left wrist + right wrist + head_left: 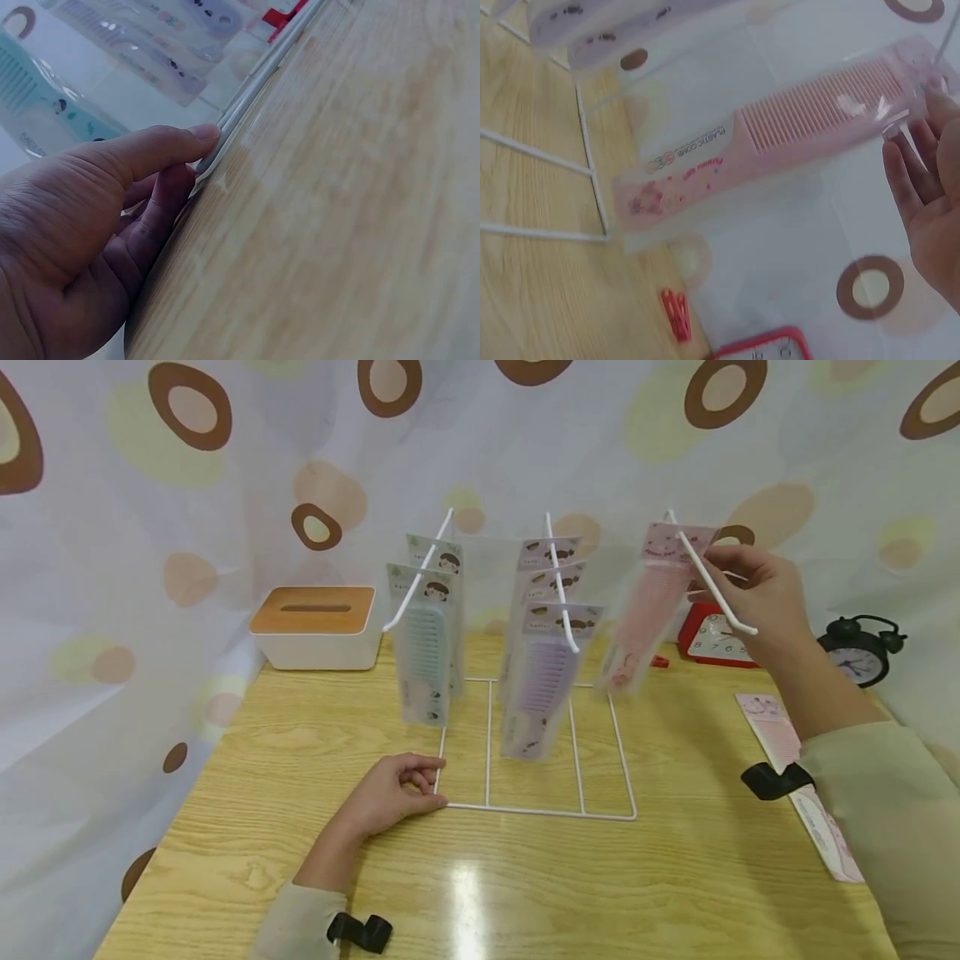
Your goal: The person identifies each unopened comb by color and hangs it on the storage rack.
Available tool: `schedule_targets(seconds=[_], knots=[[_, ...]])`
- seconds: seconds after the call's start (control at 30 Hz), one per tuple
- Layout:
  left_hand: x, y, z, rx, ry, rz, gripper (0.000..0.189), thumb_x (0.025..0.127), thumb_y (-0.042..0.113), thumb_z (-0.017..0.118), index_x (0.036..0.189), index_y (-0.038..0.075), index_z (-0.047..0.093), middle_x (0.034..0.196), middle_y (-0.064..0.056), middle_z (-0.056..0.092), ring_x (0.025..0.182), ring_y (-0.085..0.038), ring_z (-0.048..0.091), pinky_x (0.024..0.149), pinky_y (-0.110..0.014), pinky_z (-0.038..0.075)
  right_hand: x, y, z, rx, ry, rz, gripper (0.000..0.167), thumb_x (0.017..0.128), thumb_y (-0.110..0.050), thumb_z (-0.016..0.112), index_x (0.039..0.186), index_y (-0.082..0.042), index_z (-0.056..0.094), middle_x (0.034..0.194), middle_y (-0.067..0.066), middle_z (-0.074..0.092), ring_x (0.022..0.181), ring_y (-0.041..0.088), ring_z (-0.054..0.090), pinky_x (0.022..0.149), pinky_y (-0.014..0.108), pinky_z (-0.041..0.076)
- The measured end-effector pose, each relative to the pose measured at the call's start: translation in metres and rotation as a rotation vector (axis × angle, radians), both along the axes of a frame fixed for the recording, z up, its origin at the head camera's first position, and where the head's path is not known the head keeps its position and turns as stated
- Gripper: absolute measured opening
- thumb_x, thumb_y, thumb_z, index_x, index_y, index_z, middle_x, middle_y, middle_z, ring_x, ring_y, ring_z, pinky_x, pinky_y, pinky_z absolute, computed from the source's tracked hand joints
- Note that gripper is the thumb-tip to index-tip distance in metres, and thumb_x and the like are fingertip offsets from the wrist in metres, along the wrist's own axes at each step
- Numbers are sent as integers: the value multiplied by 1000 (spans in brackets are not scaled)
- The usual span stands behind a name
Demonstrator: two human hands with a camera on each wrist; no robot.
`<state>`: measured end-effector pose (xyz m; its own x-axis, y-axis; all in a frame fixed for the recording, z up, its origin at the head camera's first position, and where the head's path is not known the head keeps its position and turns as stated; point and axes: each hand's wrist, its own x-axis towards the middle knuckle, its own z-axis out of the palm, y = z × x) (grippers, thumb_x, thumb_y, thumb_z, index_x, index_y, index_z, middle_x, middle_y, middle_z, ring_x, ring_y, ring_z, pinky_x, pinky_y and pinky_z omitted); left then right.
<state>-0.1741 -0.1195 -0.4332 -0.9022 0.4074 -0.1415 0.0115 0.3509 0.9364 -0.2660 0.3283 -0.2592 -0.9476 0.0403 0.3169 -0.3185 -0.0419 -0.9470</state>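
Observation:
At the upper right, my right hand [765,597] pinches the top edge of a packaged pink comb [654,602], which hangs tilted at the right hook [716,585] of a white wire display rack. In the right wrist view the pink comb [780,135] shows its teeth and printed handle through the clear bag. My left hand [393,793] grips the front left corner of the rack's base [532,811], thumb on the wire [247,105]. Packaged green combs [425,647] hang on the left hook, and several purple ones [546,681] on the middle hook.
Another packaged pink comb [772,714] lies on the wooden table at the right, partly under my right forearm. Behind stand a red clock [716,639], a black alarm clock [855,656] and a white tissue box [318,647] with a wooden lid. A red clip [676,315] lies near the rack.

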Motion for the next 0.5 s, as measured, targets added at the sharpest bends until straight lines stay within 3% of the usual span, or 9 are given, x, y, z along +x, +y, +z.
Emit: schedule_targets(seconds=[0.23,0.5], knots=[[0,0,1,-4,2,0,55,81,14,84,130,0,64,97,-12,67,82,-16,59,72,-21,50,11,49,-18,533,-132,-126,33,99,-26,64,131,-18,65,103,-18,65,87,-4,66,68,12,54],[1,0,0,1,-8,-1,55,81,14,84,130,0,64,97,-12,67,82,-15,59,72,-21,50,21,108,-70,732,-259,-152,40,99,-32,63,135,-14,58,96,-32,63,82,-9,62,67,15,53]])
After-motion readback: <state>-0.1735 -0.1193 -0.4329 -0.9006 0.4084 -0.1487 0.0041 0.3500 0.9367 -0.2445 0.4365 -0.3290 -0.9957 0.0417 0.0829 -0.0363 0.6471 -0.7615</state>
